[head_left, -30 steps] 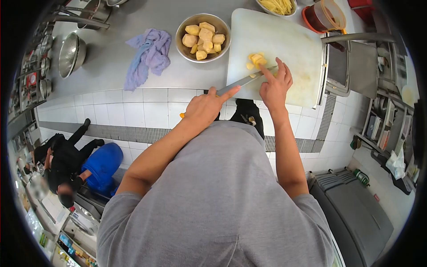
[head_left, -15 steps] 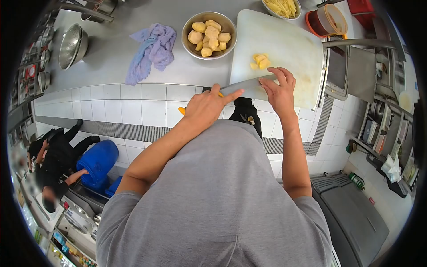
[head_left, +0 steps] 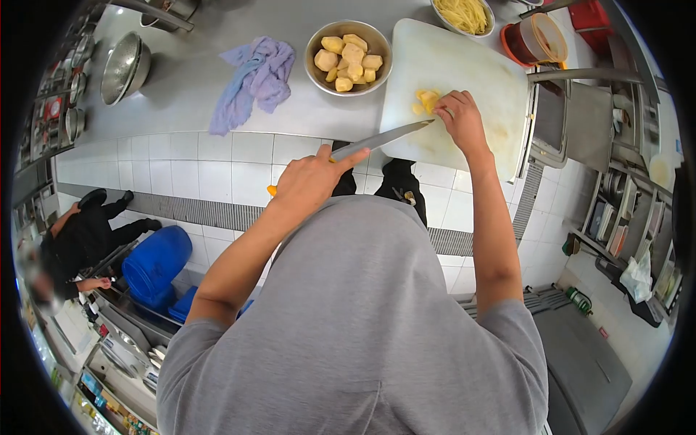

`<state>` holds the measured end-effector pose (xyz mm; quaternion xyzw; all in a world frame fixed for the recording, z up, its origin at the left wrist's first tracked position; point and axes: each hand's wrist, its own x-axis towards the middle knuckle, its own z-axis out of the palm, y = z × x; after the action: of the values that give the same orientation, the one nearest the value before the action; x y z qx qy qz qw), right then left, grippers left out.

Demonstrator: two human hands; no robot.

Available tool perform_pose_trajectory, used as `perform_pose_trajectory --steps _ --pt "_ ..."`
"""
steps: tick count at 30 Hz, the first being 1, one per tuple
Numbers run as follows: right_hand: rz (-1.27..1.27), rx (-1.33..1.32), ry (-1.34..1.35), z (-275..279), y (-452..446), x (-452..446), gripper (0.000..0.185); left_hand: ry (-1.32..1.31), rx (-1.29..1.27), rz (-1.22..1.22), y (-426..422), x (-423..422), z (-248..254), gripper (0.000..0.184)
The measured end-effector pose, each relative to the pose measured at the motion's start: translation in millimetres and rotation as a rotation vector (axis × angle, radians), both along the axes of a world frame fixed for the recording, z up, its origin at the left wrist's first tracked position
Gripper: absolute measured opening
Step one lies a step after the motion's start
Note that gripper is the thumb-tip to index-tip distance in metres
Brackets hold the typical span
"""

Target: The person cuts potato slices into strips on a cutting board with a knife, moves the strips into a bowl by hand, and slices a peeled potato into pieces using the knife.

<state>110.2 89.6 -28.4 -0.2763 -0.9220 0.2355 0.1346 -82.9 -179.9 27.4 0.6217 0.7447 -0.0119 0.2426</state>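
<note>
My left hand (head_left: 308,177) is closed round the yellow-orange handle of a kitchen knife (head_left: 384,138). The long blade points right, its tip over the near part of a white cutting board (head_left: 478,87). On the board, my right hand (head_left: 460,119) has its fingers drawn together against a few cut yellow potato pieces (head_left: 426,99), partly hiding them. Left of the board stands a steel bowl (head_left: 312,72) of peeled potatoes (head_left: 353,53).
A purple cloth (head_left: 268,76) lies on the steel counter (head_left: 181,94). Behind the board are a bowl of yellow strips (head_left: 464,16) and an orange-rimmed container (head_left: 540,40). Metal bowls (head_left: 123,69) stand far left. Beyond the blue barrel (head_left: 156,264) is another person (head_left: 83,239).
The knife has moved away from my right hand, back towards the left and the board's near edge. My right hand has moved forward to the potato pieces, its fingers drawing together.
</note>
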Motion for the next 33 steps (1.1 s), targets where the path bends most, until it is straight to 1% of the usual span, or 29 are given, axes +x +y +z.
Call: perform_pose_trajectory --steps 1,5,7,10,12,17,19,20,22,23,25,30,33 --pt "0.010 0.074 -0.018 0 0 -3 0.021 0.000 -0.001 0.005 -3 0 0 0.078" --pt "-0.011 0.098 0.014 2 -13 -9 0.028 0.003 -0.028 0.036 -16 -1 -1 0.071" --pt "0.048 0.184 -0.078 2 -18 -14 0.034 -0.006 -0.019 0.042 -22 -2 -6 0.069" --pt "0.076 0.176 -0.109 -1 -20 -20 0.029 -0.048 -0.071 0.060 -20 -4 2 0.067" --pt "0.082 0.177 -0.136 1 -18 -24 0.026 -0.081 -0.078 0.066 -22 -4 -1 0.067" --pt "0.101 0.132 -0.173 2 -17 -24 0.020 -0.068 -0.097 0.059 -20 -4 -5 0.065" --pt "0.060 0.091 -0.045 4 -19 -16 0.022 -0.067 -0.109 0.059 -20 -4 -7 0.064" --pt "0.061 0.089 -0.048 4 -20 -10 0.022 -0.074 -0.108 0.064 -19 -5 -5 0.064" --pt "-0.094 0.113 0.047 5 -19 2 0.023 -0.082 -0.109 0.068 -17 -6 0 0.064" --pt "-0.098 0.112 0.046 4 -20 6 0.023 -0.097 -0.107 0.077 -17 -6 1 0.064" --pt "-0.181 0.138 0.048 1 -21 13 0.025 -0.112 -0.103 0.076 -13 -7 5 0.065" --pt "-0.213 0.127 0.071 -13 -24 5 0.027 -0.113 -0.106 0.073 -13 -7 0 0.068" --pt "-0.261 0.140 0.073 -16 -25 7 0.027 -0.094 -0.095 0.056 -11 -9 4 0.067"
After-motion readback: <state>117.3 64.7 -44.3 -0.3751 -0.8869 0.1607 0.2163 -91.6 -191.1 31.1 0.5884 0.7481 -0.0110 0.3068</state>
